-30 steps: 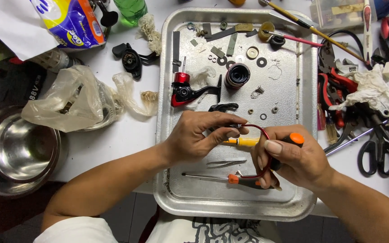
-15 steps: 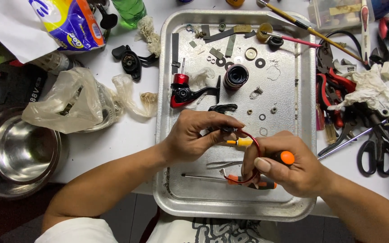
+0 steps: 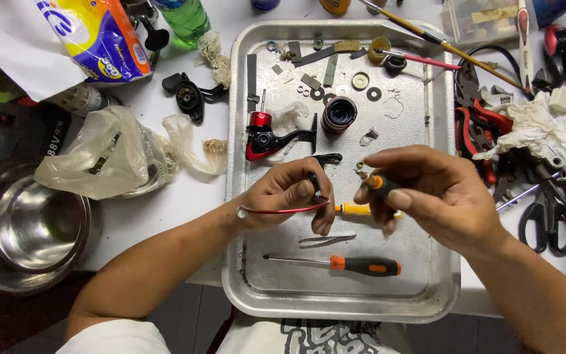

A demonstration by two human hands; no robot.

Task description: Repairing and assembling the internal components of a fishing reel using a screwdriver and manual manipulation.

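Note:
My left hand pinches a thin red wire bail and a small black part over the middle of a metal tray. My right hand is just to its right, fingers closed on a short screwdriver with an orange and black handle whose tip points up and left. A yellow-handled tool lies on the tray between the hands. A red and black fishing reel body and a dark spool rest further up the tray.
An orange and black screwdriver and tweezers lie near the tray's front. Washers and small parts are scattered at the back. Pliers, scissors and a rag crowd the right; a steel bowl and plastic bag sit left.
My right hand has risen up and to the right with the short screwdriver, uncovering the long screwdriver on the tray. The red wire now sticks out leftwards from my left hand.

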